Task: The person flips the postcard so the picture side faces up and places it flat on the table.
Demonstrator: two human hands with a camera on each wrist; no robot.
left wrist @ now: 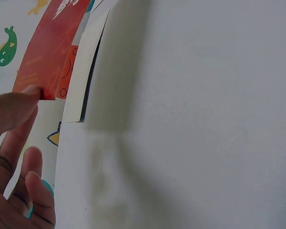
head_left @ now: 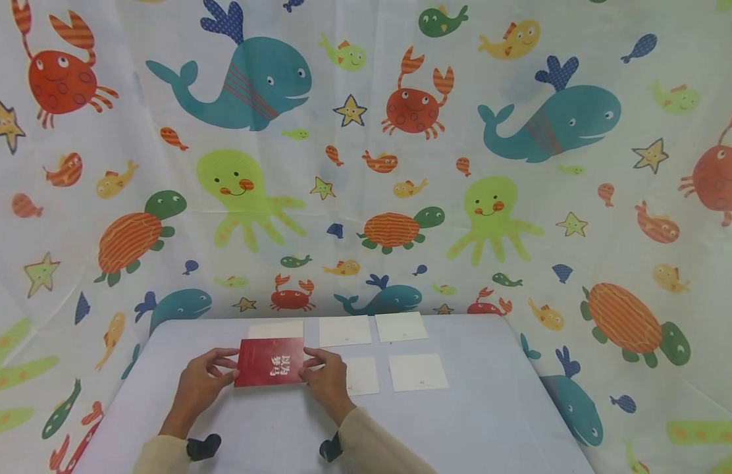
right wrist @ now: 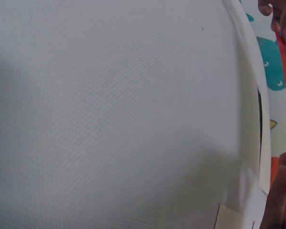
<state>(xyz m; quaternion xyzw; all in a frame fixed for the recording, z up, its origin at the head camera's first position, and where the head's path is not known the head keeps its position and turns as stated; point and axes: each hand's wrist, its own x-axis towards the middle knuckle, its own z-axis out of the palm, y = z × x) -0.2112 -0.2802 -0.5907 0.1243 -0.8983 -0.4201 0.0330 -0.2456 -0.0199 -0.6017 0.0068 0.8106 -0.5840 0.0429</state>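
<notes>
A red card [head_left: 259, 362] with white printed characters is held up over the table by both hands. My left hand [head_left: 203, 382] pinches its left edge between thumb and fingers, and my right hand [head_left: 330, 382] grips the right edge the same way. In the left wrist view the thumb lies over a corner of the red card [left wrist: 50, 57], while the lower fingers curl loosely beneath. The right wrist view catches only a narrow strip of the card, with fingers at both ends. Behind the card, a white card [head_left: 276, 328] is partly covered by it.
Several white cards lie in two rows on the white table [head_left: 490, 408]: two at the back [head_left: 345, 331], and a near one [head_left: 418, 372] at the right. Another near card [head_left: 363, 376] is partly hidden by my right hand. A sea-animal curtain [head_left: 342, 230] hangs behind.
</notes>
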